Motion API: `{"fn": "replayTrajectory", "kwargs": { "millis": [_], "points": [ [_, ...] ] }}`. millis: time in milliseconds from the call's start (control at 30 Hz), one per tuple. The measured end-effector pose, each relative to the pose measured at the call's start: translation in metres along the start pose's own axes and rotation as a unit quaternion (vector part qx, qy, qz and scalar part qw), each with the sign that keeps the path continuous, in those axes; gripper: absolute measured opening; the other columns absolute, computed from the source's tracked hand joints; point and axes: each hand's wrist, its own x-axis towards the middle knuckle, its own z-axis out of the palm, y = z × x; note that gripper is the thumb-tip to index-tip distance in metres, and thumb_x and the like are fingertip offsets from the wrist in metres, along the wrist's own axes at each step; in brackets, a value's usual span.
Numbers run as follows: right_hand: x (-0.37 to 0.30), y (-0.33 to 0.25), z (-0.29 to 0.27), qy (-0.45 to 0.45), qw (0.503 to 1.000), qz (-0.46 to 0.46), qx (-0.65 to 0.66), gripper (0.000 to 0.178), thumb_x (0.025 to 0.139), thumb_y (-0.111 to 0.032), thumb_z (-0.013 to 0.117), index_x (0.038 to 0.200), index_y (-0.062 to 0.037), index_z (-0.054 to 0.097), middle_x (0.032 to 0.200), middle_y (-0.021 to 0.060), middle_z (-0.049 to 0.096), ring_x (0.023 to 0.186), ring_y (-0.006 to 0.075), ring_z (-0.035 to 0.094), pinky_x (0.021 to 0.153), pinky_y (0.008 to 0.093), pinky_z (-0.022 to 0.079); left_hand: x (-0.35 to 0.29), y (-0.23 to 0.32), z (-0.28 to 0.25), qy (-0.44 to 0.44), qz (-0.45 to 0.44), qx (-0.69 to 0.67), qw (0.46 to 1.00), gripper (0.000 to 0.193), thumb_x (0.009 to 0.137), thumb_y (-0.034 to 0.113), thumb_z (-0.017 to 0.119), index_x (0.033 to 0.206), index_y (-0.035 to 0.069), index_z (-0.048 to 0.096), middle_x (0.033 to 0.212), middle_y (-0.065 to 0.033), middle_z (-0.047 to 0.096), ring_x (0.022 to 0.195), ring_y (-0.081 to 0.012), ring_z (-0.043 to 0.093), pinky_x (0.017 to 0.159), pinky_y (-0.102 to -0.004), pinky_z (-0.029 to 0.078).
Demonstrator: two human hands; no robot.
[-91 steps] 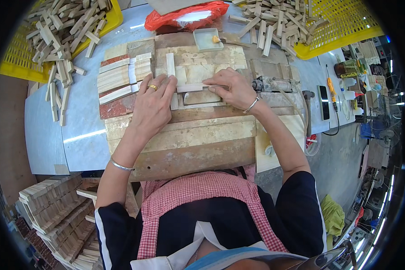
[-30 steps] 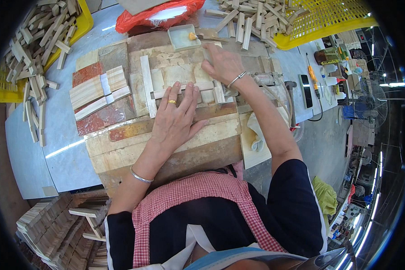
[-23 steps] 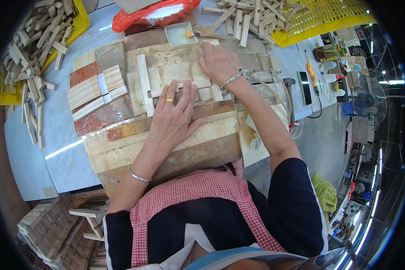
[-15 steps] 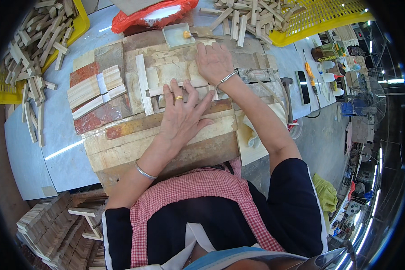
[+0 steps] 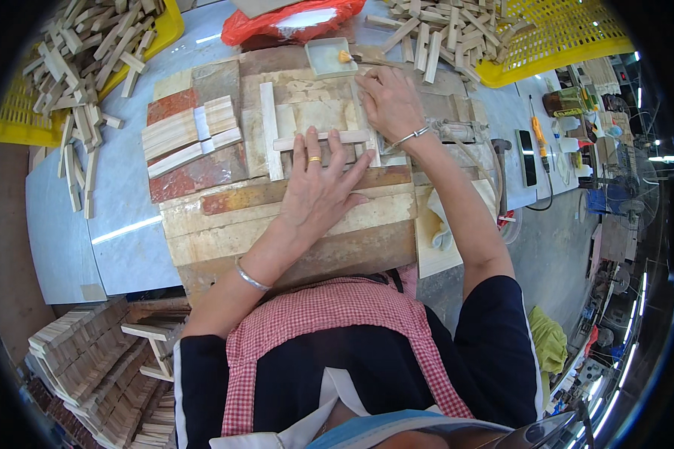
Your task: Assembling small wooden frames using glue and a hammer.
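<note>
On the worn work board, a long wooden strip and a second wooden strip stand apart, with a wooden crossbar lying between them. My left hand is open, its outstretched fingertips resting on the crossbar. Its index finger reaches toward the crossbar's right end. My right hand has curled fingers at the upper part of the right strip. They hide part of that strip, and its far end is hard to make out. Just beyond this hand is a small shallow dish with a yellow-tipped brush at its edge.
Joined wooden pieces lie on the board's left. Yellow baskets and heaped wooden pieces stand far left and far right. A metal clamp, hammer, phone and screwdriver are at right. Stacked wooden frames sit lower left.
The whole view has shifted, so the bench appears farther right. My right hand has moved slightly right, showing more of the right strip. My left hand remains on the crossbar.
</note>
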Motion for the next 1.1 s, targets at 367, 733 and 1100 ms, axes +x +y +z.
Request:
{"fn": "replayTrajectory", "kwargs": {
  "millis": [367, 733, 1100],
  "points": [
    [-0.187, -0.019, -0.095, -0.058, 0.982, 0.177, -0.014, 0.032, 0.083, -0.015, 0.063, 0.114, -0.0065, 0.061, 0.109, 0.0167, 0.057, 0.101, 0.0334, 0.054, 0.085, 0.0405, 0.043, -0.008, -0.006, 0.001, 0.011, -0.003, -0.019, 1.000, 0.074, 0.081, 0.050, 0.061, 0.138, 0.009, 0.041, 0.135, -0.0225, 0.043, 0.128, -0.0448, 0.035, 0.110, -0.0522, 0.026],
    [-0.102, -0.033, -0.073, 0.071, 0.989, 0.071, 0.106, 0.031, 0.080, -0.018, 0.067, 0.108, -0.0069, 0.062, 0.096, 0.0143, 0.055, 0.086, 0.0303, 0.057, 0.071, 0.0382, 0.049, -0.011, -0.002, 0.009, 0.039, -0.024, -0.052, 0.998, 0.078, 0.081, 0.041, 0.065, 0.135, -0.008, 0.038, 0.138, -0.0222, 0.041, 0.131, -0.0374, 0.035, 0.111, -0.0488, 0.025],
    [0.014, -0.044, -0.008, -0.039, 0.999, 0.000, 0.017, 0.022, 0.080, -0.019, 0.067, 0.099, -0.0105, 0.061, 0.087, 0.0094, 0.051, 0.078, 0.0271, 0.058, 0.062, 0.0372, 0.049, -0.015, -0.004, 0.012, 0.049, -0.034, -0.066, 0.996, 0.070, 0.080, 0.037, 0.064, 0.128, -0.010, 0.045, 0.136, -0.0248, 0.042, 0.130, -0.0368, 0.037, 0.111, -0.0497, 0.025]
  ]
}}
